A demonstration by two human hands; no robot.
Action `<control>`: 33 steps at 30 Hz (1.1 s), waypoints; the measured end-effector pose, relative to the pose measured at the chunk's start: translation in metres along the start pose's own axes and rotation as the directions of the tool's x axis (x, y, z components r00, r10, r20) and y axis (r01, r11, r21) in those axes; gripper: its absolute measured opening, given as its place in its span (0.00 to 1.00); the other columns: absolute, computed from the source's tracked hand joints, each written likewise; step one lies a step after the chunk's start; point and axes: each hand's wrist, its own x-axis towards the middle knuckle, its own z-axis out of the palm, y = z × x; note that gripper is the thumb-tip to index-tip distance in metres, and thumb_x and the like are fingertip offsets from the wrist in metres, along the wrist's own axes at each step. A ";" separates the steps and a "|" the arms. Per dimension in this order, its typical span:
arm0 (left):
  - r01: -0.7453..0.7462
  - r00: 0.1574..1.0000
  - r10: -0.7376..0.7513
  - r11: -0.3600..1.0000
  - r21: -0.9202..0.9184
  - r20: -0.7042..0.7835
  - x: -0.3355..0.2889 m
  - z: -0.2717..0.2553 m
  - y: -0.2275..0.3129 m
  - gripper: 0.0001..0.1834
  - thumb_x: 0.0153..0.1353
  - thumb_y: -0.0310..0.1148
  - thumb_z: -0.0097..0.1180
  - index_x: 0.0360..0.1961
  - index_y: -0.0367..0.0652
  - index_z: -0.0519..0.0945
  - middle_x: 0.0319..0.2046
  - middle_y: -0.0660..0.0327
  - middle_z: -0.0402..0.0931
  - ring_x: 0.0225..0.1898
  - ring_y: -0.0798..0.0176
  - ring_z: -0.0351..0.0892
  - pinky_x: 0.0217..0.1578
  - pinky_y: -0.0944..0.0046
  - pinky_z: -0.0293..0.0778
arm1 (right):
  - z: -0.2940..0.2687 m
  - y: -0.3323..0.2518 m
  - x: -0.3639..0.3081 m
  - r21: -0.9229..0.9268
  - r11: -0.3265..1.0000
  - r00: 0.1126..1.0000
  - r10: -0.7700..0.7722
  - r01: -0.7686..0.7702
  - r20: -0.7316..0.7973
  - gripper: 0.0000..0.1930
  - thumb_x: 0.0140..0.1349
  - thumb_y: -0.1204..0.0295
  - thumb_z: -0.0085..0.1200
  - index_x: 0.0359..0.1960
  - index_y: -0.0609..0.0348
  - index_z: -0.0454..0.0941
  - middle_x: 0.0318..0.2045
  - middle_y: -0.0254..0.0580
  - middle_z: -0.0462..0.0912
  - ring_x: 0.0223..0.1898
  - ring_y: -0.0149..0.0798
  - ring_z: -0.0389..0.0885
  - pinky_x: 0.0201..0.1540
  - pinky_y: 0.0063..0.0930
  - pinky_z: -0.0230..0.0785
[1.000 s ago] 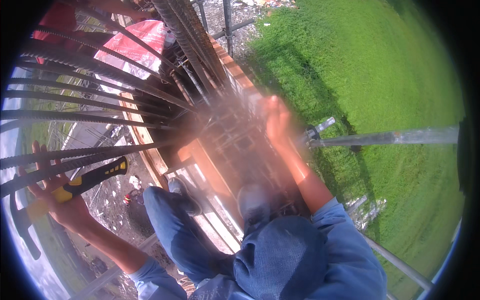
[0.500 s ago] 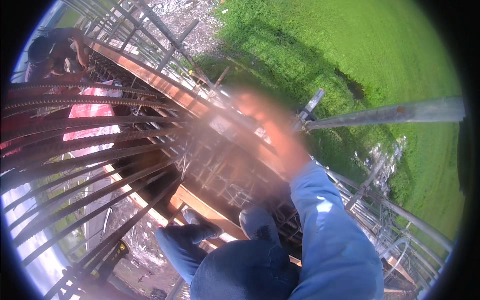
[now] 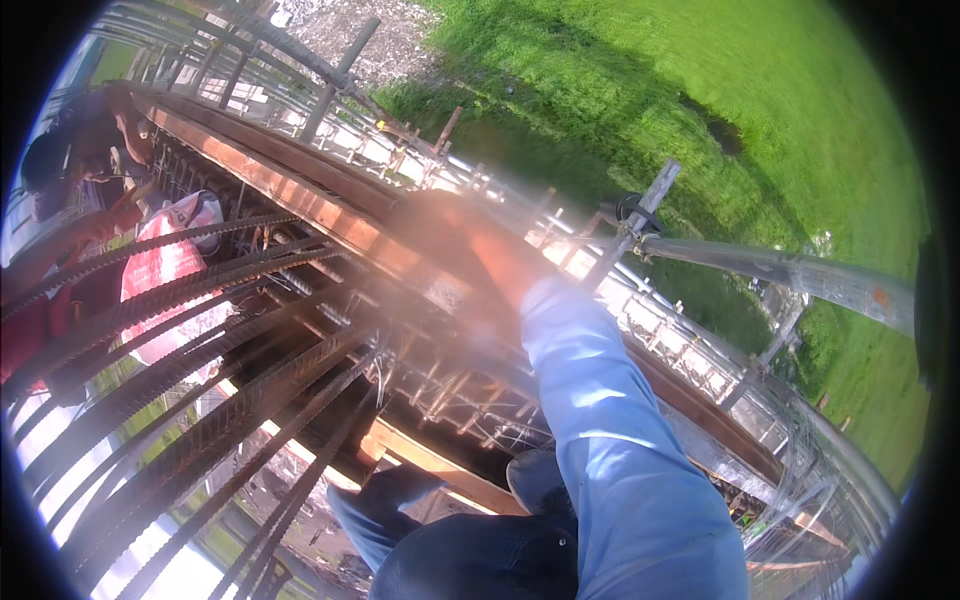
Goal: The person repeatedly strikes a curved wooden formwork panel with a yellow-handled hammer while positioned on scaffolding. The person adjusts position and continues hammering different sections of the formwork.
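Head view shows the right hand [image 3: 455, 250] blurred over the wooden formwork [image 3: 300, 195] beside steel bars [image 3: 200, 330], its grip unclear, left hand unseen; reaching slowly seems safer.

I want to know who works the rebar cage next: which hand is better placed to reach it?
Probably the right hand: though blurred, it is stretched out in its blue sleeve over the rebar cage by the orange beam. The left hand is out of view.
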 end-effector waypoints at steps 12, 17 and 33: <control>0.026 0.999 -0.028 0.998 0.060 0.029 -0.008 -0.031 0.006 0.31 0.80 0.40 0.40 0.75 0.32 0.55 0.75 0.47 0.58 0.73 0.44 0.64 0.73 0.46 0.63 | -0.015 -0.041 0.040 -0.258 0.944 0.964 0.243 -0.208 0.111 0.23 0.61 0.55 0.64 0.57 0.43 0.83 0.53 0.41 0.87 0.56 0.51 0.84 0.56 0.45 0.78; 0.071 0.997 -0.071 0.997 -0.001 0.043 -0.041 -0.071 0.027 0.31 0.80 0.41 0.40 0.76 0.33 0.54 0.75 0.47 0.58 0.73 0.44 0.63 0.74 0.46 0.62 | -0.050 -0.074 -0.023 0.153 0.961 0.901 0.269 -0.230 -0.340 0.24 0.69 0.53 0.54 0.58 0.56 0.82 0.54 0.56 0.85 0.57 0.57 0.82 0.60 0.46 0.74; 0.553 0.518 -0.108 0.799 -0.236 0.848 -0.231 0.081 -0.002 0.26 0.76 0.60 0.44 0.44 0.44 0.71 0.37 0.62 0.68 0.37 0.67 0.68 0.40 0.65 0.70 | 0.040 -0.276 -0.416 0.825 0.549 0.883 -0.444 0.134 0.153 0.45 0.61 0.71 0.70 0.76 0.63 0.54 0.60 0.56 0.76 0.64 0.44 0.75 0.65 0.38 0.68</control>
